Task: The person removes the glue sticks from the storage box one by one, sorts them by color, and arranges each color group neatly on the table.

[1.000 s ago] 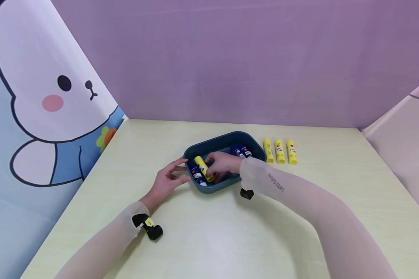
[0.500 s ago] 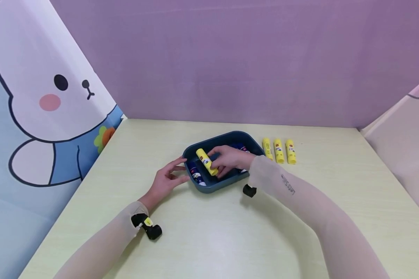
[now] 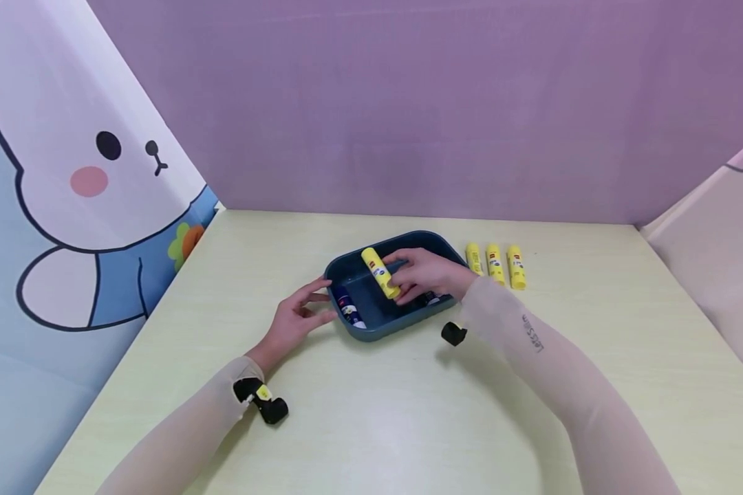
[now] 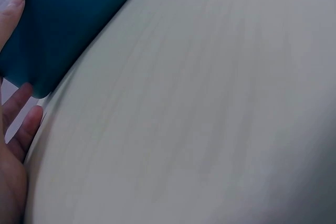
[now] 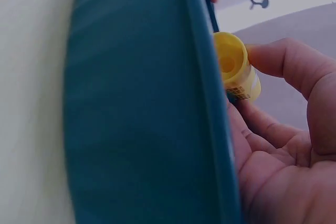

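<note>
In the head view, my right hand (image 3: 430,271) pinches a yellow glue stick (image 3: 380,273) between thumb and fingers, tilted above the inside of a dark blue plastic basket (image 3: 378,334). The right wrist view shows the hollow base of this glue stick (image 5: 231,64) just past the basket's rim (image 5: 212,98). My left hand (image 3: 294,323) touches the basket's left end with its fingers fairly straight, thumb against the wall in the left wrist view. A dark blue glue stick (image 3: 349,307) lies inside at the left end. More dark blue ones are partly hidden under my right hand.
Three yellow glue sticks (image 3: 495,265) lie side by side on the pale wooden table (image 3: 371,412), right of the basket. A purple cloth wall (image 3: 408,117) rises behind the table. A cartoon-printed panel (image 3: 68,172) stands at the left.
My right hand has lifted the yellow glue stick off the basket's floor and carried it up and to the right. The left hand and the basket have stayed in place.
</note>
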Tool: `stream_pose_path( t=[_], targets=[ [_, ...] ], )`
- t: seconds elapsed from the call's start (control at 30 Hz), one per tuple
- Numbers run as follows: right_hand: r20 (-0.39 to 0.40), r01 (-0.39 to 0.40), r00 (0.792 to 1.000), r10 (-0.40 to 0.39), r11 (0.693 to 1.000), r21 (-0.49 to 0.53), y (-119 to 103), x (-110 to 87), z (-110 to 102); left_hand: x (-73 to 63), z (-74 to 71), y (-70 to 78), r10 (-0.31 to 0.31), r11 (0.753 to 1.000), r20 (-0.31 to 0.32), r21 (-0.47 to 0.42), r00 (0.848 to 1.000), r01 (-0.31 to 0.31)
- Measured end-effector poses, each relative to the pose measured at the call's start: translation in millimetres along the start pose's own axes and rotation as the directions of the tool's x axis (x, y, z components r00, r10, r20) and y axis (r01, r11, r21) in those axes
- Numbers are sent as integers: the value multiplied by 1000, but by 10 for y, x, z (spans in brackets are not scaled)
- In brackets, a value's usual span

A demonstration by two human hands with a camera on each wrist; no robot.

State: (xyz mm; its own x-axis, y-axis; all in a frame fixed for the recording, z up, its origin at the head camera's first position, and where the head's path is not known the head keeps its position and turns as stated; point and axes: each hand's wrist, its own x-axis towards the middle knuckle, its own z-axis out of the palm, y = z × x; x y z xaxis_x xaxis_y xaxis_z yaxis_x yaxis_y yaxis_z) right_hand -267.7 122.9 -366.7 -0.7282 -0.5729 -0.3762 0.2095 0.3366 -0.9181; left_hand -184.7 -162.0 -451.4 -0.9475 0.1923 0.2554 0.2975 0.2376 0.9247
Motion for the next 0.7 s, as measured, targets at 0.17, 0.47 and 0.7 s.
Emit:
stream_pose_path(
  t=[0.17,0.47,0.7],
  targets=[
    [-24,35,999,-34,999,25,31,-55,-113,0,-1,-10,13,1000,-5,-5,1000,-13],
    [-41,95,995,-92,991,91,54,-179,-293,2,0,-30,-4,1000,0,-24,1000,4],
    [-80,115,991,-104,981,158,54,-267,-423,-12,7,144,-22,1000,9,1,1000,22]
  ],
)
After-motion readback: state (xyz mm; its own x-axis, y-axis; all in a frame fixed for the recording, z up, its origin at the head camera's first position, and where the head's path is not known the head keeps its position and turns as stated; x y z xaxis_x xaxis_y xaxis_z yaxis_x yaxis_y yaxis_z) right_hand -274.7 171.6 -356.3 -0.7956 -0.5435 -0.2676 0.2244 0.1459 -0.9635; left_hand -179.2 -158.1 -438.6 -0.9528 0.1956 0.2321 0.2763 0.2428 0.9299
